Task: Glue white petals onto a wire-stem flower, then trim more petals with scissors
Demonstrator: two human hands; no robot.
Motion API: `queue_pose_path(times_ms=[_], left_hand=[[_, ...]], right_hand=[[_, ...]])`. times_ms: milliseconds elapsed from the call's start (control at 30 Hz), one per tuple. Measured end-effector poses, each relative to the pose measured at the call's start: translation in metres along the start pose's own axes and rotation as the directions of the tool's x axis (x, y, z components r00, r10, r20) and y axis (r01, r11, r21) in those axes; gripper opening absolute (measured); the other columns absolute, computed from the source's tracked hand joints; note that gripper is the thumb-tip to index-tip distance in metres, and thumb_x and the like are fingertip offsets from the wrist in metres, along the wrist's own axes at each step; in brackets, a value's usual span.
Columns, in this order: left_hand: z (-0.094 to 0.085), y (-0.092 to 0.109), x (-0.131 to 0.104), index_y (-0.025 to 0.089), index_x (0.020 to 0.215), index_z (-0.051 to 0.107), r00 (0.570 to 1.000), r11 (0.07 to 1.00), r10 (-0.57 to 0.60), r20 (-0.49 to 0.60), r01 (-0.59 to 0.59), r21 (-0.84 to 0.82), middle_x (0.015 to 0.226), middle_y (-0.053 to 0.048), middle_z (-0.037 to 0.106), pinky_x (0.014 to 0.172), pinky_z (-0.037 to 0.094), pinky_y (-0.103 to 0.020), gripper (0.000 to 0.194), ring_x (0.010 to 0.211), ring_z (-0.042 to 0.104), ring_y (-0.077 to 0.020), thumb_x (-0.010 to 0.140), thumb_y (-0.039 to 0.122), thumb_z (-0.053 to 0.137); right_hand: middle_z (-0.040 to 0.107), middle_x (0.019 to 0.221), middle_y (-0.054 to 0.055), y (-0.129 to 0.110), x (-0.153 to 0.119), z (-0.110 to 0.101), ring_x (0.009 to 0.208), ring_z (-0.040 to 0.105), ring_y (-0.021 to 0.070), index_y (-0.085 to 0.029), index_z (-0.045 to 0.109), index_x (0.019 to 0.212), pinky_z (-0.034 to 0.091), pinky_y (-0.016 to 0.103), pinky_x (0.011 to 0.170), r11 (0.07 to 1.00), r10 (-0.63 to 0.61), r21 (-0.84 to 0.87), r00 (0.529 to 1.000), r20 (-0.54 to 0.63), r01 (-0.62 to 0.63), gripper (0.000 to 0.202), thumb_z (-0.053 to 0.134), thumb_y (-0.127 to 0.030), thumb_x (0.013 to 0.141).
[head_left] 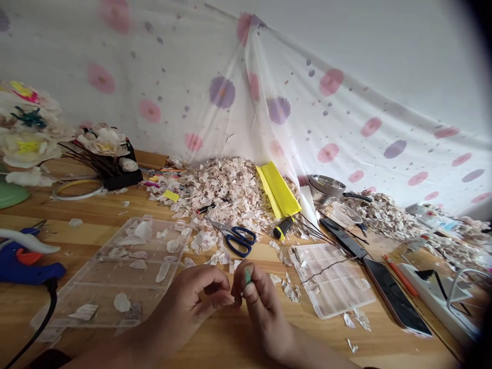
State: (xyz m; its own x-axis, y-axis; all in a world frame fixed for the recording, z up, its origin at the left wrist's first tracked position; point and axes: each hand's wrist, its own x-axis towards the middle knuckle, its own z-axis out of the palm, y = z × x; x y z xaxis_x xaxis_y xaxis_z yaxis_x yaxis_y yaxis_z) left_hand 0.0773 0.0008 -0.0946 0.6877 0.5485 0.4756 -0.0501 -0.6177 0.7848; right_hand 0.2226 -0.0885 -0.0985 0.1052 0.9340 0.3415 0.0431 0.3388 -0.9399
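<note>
Both hands meet above the front of the wooden table. In my right hand (259, 300), thumb and curled fingers pinch a small green piece (248, 275); its kind I cannot make out. My left hand (202, 292) is closed in a pinch, its fingertips close against the right hand's fingers. Whatever lies between those fingertips is hidden or too small to name. Beyond the hands lie scissors (240, 241) with dark blue handles, at the edge of a heap of pale petal-like pieces (226, 189). To the left is a clear compartment tray (103, 279) with several pale petals in it.
A blue glue gun (28, 261) with its cord lies far left, near petal flowers (102, 141). Yellow folded paper (279, 189) rests on the heap. On the right are a smaller clear tray (332, 279), a phone (395, 294), a power strip (434, 297) and a metal bowl (326, 187).
</note>
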Motion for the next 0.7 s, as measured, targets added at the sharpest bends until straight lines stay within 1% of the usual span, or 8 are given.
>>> queue_pose_path(times_ms=[100, 167, 233, 300, 400, 500, 600, 700], left_hand=[[0.0, 0.0, -0.002, 0.023, 0.08, 0.064, 0.999, 0.998, 0.025, -0.03, -0.023, 0.05, 0.064, 0.006, 0.066, 0.056, 0.044, -0.017, 0.026, 0.057, 0.06, -0.0094, 0.091, 0.045, 0.053], [0.001, 0.0, -0.004, 0.024, 0.088, 0.064, 0.997, 0.991, 0.073, -0.026, -0.07, 0.117, 0.069, 0.006, 0.067, 0.059, 0.044, -0.017, 0.016, 0.06, 0.062, -0.0094, 0.093, 0.034, 0.053], [0.002, 0.0, -0.006, 0.023, 0.089, 0.062, 0.988, 0.968, 0.154, 0.03, -0.157, 0.198, 0.07, 0.005, 0.067, 0.061, 0.044, -0.019, 0.013, 0.063, 0.061, -0.0105, 0.094, 0.024, 0.05], [0.002, 0.004, -0.008, 0.022, 0.086, 0.061, 0.965, 0.929, 0.232, 0.121, -0.257, 0.266, 0.07, 0.003, 0.066, 0.062, 0.044, -0.022, 0.016, 0.064, 0.06, -0.0125, 0.094, 0.02, 0.047], [0.0, 0.012, -0.01, 0.02, 0.081, 0.057, 0.914, 0.868, 0.309, 0.263, -0.384, 0.314, 0.068, 0.0, 0.064, 0.06, 0.043, -0.026, 0.019, 0.062, 0.057, -0.0148, 0.092, 0.014, 0.042], [-0.004, 0.017, -0.011, 0.02, 0.076, 0.052, 0.865, 0.816, 0.373, 0.336, -0.478, 0.326, 0.064, 0.0, 0.06, 0.056, 0.041, -0.028, 0.021, 0.058, 0.053, -0.0155, 0.088, 0.01, 0.039], [-0.005, 0.018, -0.011, 0.02, 0.075, 0.05, 0.841, 0.78, 0.416, 0.346, -0.525, 0.339, 0.065, 0.0, 0.059, 0.056, 0.042, -0.028, 0.022, 0.059, 0.053, -0.0161, 0.087, 0.009, 0.037], [-0.002, 0.016, -0.01, 0.021, 0.072, 0.049, 0.809, 0.751, 0.454, 0.374, -0.573, 0.329, 0.063, 0.001, 0.059, 0.054, 0.041, -0.027, 0.023, 0.057, 0.054, -0.0153, 0.088, 0.009, 0.037]], right_hand=[[0.036, 0.072, -0.004, 0.012, 0.008, -0.01, 0.061, 0.036, 0.0125, -0.023, 0.04, 0.079, 0.034, 0.026, 0.058, 0.998, -0.029, 0.049, 0.977, -0.211, 0.04, 0.028, 0.039, -0.042, 0.1], [0.035, 0.073, -0.004, 0.016, 0.014, -0.019, 0.063, 0.037, 0.0131, -0.023, 0.039, 0.079, 0.035, 0.026, 0.059, 0.994, -0.102, -0.074, 0.961, -0.259, 0.085, 0.026, 0.034, -0.036, 0.101], [0.037, 0.073, -0.002, 0.015, 0.018, -0.028, 0.064, 0.038, 0.0145, -0.023, 0.039, 0.079, 0.036, 0.028, 0.06, 0.963, -0.18, -0.236, 0.96, -0.213, 0.128, 0.027, 0.03, -0.034, 0.101], [0.039, 0.071, -0.001, 0.009, 0.02, -0.034, 0.065, 0.039, 0.0156, -0.022, 0.04, 0.075, 0.035, 0.03, 0.061, 0.923, -0.239, -0.345, 0.957, -0.162, 0.172, 0.03, 0.03, -0.036, 0.1], [0.039, 0.066, -0.001, -0.007, 0.018, -0.04, 0.062, 0.039, 0.0158, -0.022, 0.038, 0.068, 0.031, 0.031, 0.059, 0.847, -0.318, -0.474, 0.944, -0.092, 0.24, 0.035, 0.032, -0.037, 0.099], [0.035, 0.059, -0.002, -0.024, 0.005, -0.048, 0.056, 0.038, 0.0151, -0.023, 0.033, 0.061, 0.029, 0.03, 0.055, 0.735, -0.393, -0.616, 0.919, -0.046, 0.283, 0.039, 0.034, -0.034, 0.098], [0.041, 0.059, -0.001, -0.038, -0.016, -0.07, 0.056, 0.043, 0.0153, -0.022, 0.038, 0.06, 0.033, 0.029, 0.054, 0.612, -0.419, -0.766, 0.902, -0.104, 0.196, 0.037, 0.039, -0.029, 0.097], [0.054, 0.069, 0.003, -0.045, -0.036, -0.108, 0.064, 0.051, 0.0177, -0.02, 0.053, 0.07, 0.039, 0.03, 0.06, 0.457, -0.398, -0.889, 0.889, -0.227, -0.023, 0.025, 0.047, -0.025, 0.094]])
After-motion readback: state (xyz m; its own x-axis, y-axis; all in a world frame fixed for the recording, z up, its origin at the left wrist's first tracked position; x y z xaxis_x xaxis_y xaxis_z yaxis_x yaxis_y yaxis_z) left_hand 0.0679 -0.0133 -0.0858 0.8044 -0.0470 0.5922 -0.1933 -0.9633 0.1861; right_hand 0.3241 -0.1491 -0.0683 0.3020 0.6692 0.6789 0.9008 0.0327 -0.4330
